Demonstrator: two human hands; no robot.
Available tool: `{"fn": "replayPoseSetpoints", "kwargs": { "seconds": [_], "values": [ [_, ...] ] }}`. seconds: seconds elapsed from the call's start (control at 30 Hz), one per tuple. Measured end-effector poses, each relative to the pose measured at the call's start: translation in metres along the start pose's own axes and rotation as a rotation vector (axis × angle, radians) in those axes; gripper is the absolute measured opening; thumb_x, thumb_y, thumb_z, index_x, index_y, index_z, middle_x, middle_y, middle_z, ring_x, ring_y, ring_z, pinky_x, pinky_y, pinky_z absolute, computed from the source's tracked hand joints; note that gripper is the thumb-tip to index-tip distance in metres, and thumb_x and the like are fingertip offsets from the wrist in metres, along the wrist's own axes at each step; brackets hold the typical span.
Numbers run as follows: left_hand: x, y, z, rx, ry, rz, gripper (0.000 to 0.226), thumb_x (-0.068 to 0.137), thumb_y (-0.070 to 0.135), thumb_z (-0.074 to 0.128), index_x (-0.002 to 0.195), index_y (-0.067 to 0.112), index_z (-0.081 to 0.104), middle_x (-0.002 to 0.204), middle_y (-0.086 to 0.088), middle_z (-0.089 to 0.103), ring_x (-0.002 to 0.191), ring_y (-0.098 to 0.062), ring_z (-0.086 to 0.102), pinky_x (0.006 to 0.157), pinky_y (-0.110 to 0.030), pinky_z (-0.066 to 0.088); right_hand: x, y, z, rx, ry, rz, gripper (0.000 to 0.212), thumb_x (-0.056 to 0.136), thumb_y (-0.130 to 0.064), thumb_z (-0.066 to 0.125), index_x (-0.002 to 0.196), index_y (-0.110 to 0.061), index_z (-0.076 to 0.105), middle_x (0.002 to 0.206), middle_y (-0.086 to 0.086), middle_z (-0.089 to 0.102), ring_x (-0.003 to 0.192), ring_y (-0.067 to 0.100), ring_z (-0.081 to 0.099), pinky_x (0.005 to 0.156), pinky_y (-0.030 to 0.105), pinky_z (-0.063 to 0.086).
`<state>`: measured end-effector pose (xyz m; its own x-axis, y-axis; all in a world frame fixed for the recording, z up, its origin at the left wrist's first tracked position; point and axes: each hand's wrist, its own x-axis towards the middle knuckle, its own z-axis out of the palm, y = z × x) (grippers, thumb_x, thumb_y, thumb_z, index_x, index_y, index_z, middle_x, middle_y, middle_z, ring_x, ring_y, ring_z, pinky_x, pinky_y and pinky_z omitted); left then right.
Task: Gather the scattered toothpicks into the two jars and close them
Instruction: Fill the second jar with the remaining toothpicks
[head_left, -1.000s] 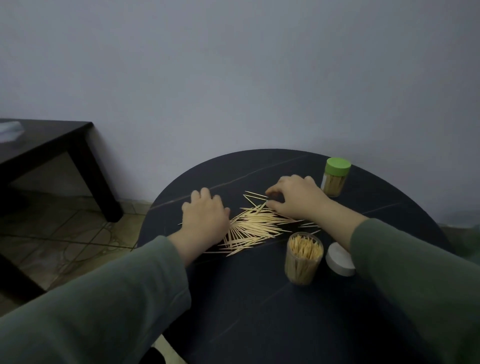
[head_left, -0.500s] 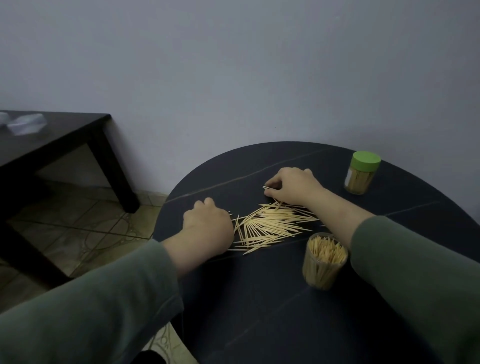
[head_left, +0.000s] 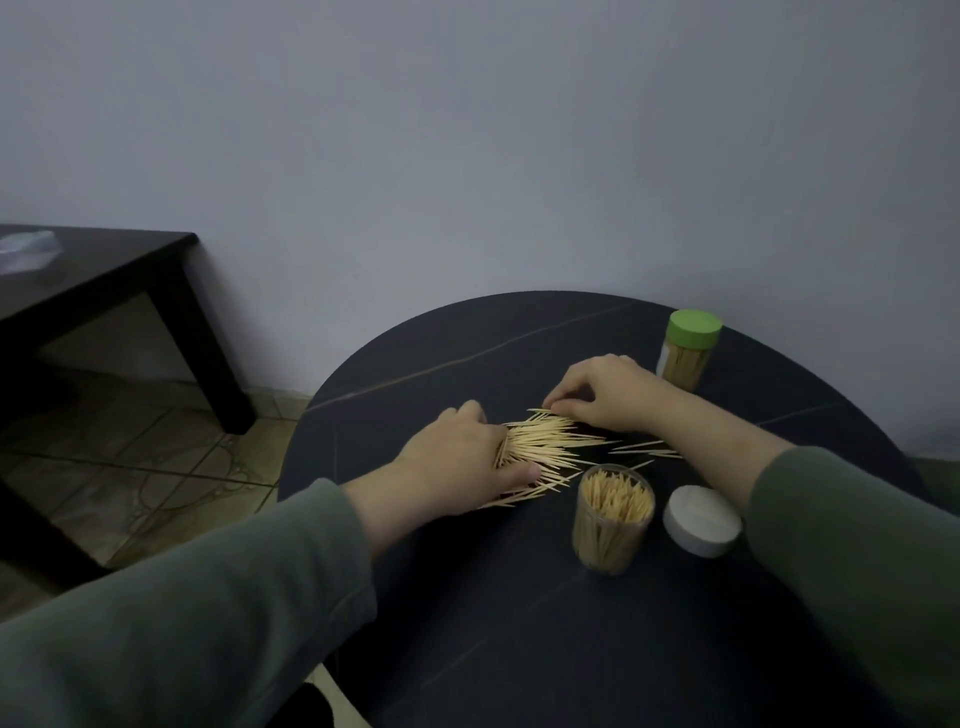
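A pile of toothpicks (head_left: 545, 441) lies on the round black table (head_left: 519, 597). My left hand (head_left: 457, 462) curls round the pile's left end, thumb beneath and fingers over the sticks. My right hand (head_left: 608, 395) rests at the pile's far edge, its curled fingertips touching the toothpicks there. A few loose toothpicks (head_left: 644, 451) lie by my right wrist. An uncapped clear jar (head_left: 612, 519) full of toothpicks stands in front of the pile, with its white lid (head_left: 701, 519) beside it on the right. A second jar with a green lid (head_left: 688, 349) stands capped at the back right.
A dark side table (head_left: 104, 270) stands to the left against the wall, something pale lying on it. Tiled floor (head_left: 130, 441) shows between the two tables. The wall runs close behind the round table.
My left hand has slid right into the pile and closed round its left end. The right hand has drawn the far sticks closer. The pile is tighter. The view shifted and the white lid shows again.
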<state>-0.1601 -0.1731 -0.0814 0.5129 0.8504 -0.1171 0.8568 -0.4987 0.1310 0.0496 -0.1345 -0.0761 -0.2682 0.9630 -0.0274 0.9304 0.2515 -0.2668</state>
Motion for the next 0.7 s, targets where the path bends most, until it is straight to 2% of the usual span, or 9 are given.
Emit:
{"fn": "replayPoseSetpoints", "kwargs": {
  "seconds": [0.13,0.23,0.4,0.53,0.7],
  "values": [
    [0.003,-0.007,-0.003,-0.057,-0.007,0.08,0.07,0.084,0.07,0.049,0.142,0.033,0.043,0.127,0.005,0.043,0.113,-0.013,0.045,0.097,-0.031,0.043,-0.011,0.008,-0.002,0.031,-0.081,-0.037,0.033,0.089,-0.046,0.06,0.12,-0.034,0.064,0.12,-0.015,0.056,0.11,0.005,0.05,0.105,0.043,0.039],
    [0.005,-0.011,-0.005,-0.083,-0.016,0.106,0.072,0.081,0.07,0.054,0.141,0.032,0.044,0.127,0.007,0.044,0.111,-0.01,0.047,0.096,-0.031,0.044,-0.016,0.007,-0.002,-0.074,-0.082,-0.057,0.046,0.087,-0.055,0.059,0.128,-0.036,0.058,0.127,-0.014,0.053,0.113,0.006,0.049,0.106,0.04,0.033],
    [0.006,-0.009,-0.006,-0.063,0.039,0.112,0.057,0.087,0.06,0.054,0.136,0.03,0.052,0.127,0.01,0.049,0.111,-0.007,0.051,0.093,-0.025,0.043,-0.018,-0.003,-0.002,-0.245,-0.051,-0.111,0.039,0.093,-0.049,0.053,0.129,-0.037,0.058,0.13,-0.012,0.053,0.122,0.011,0.046,0.103,0.039,0.027],
    [0.01,-0.007,-0.005,-0.036,0.096,0.102,0.043,0.093,0.05,0.054,0.13,0.03,0.058,0.123,0.011,0.054,0.106,-0.006,0.053,0.085,-0.021,0.043,-0.02,-0.009,-0.006,-0.376,-0.039,-0.153,0.034,0.096,-0.044,0.05,0.127,-0.036,0.06,0.129,-0.01,0.056,0.12,0.013,0.046,0.101,0.038,0.027],
    [0.015,-0.006,-0.002,-0.029,0.156,0.058,0.03,0.094,0.043,0.054,0.121,0.033,0.064,0.111,0.011,0.059,0.098,-0.006,0.055,0.083,-0.026,0.051,-0.023,-0.006,-0.011,-0.442,-0.03,-0.137,0.031,0.096,-0.044,0.05,0.122,-0.035,0.064,0.128,-0.008,0.057,0.119,0.015,0.048,0.101,0.04,0.028]
  ]
}}
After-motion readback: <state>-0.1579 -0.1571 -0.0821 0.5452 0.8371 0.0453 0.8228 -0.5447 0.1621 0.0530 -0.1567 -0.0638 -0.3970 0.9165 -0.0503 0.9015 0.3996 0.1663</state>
